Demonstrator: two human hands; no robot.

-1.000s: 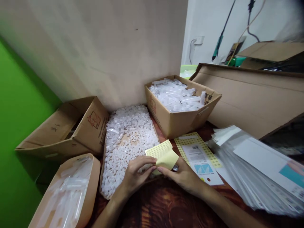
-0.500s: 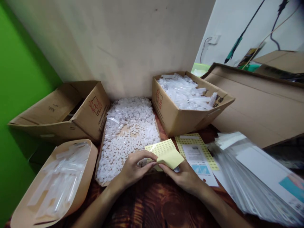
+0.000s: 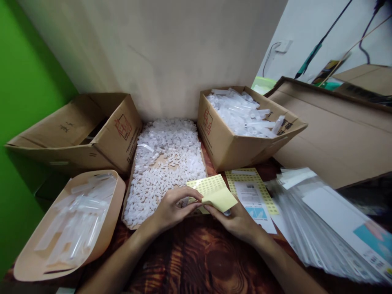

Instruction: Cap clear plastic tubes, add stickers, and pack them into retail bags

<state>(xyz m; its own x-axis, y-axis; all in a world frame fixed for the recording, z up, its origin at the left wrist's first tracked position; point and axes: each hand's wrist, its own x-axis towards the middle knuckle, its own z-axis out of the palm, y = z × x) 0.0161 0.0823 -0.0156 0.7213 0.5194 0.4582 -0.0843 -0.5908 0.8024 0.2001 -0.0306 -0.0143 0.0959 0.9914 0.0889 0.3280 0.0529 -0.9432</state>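
Note:
A yellow sticker sheet with rows of small marks is held over the near edge of the tray, its near part curled over. My right hand grips the sheet from the right, thumb on the near edge. A small clear, shiny piece shows beside the right fingers, too hidden to name. My left hand is closed in a pinch at the sheet's left near edge, fingertips close to the right thumb. Whether a loose sticker sits between the left fingertips cannot be made out. Behind the hands, small white plastic pieces fill a shallow cardboard tray.
Clear tubes fill a cardboard box at back right and lie in a peach bin at left. Another cardboard box stands behind the bin. At right lie a printed card, a yellow sheet and stacked clear packets.
The view has shifted slightly, so most things sit a little higher in the picture. Both hands stay on the sticker sheet in nearly the same pose.

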